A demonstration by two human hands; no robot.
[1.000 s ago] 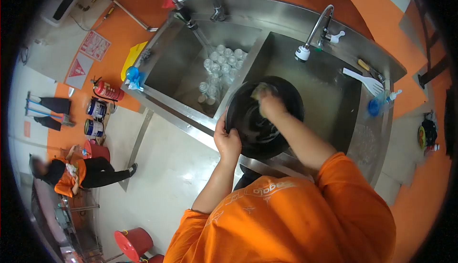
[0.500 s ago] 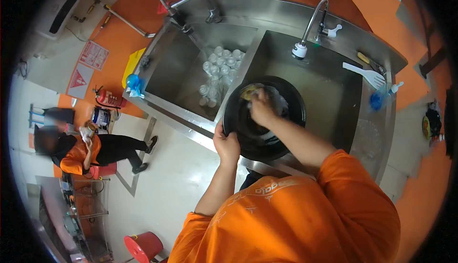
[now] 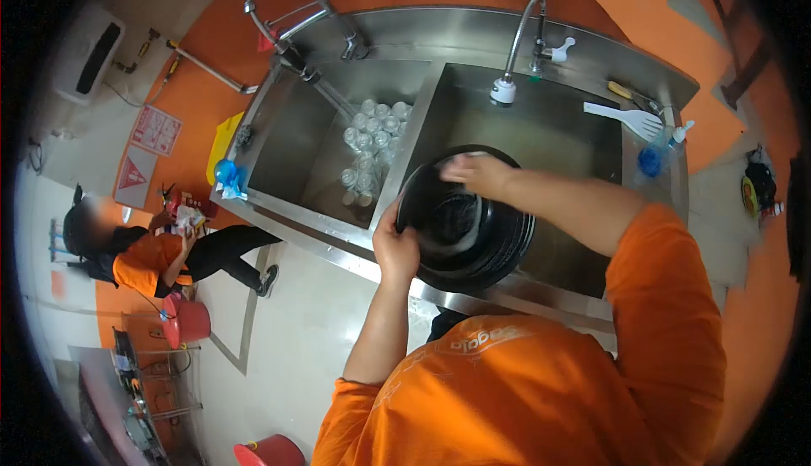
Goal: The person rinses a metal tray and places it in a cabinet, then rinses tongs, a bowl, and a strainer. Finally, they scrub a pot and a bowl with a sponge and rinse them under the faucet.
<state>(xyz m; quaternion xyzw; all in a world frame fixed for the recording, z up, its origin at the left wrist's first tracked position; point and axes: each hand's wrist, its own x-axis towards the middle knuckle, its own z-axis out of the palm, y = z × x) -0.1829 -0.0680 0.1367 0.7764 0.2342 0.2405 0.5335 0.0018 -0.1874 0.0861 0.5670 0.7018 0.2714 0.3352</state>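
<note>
A large round black pot (image 3: 507, 250) leans over the front edge of the right sink basin, tilted, with soapy streaks on its inner wall. My left hand (image 3: 397, 250) is closed round its left rim, the thumb on the inside. At the far inner side of the pot, my right hand (image 3: 480, 174) is closed and pressed toward the wall, its fingertips smeared by motion. A yellowish sponge showed under these fingers a moment ago; now it is mostly hidden by them and the blur.
Several clear glasses (image 3: 372, 141) stand in the left basin (image 3: 291, 145) under a running spring faucet (image 3: 291, 59). A second faucet (image 3: 504, 90) hangs over the right basin. On the right ledge lie a white slotted spatula (image 3: 629, 118) and a blue soap bottle (image 3: 652, 160). Another person (image 3: 152, 255) stands at left.
The pot has tilted and turned, showing more of its outer side. My right hand has moved from inside the pot up toward its far rim. The view has shifted slightly.
</note>
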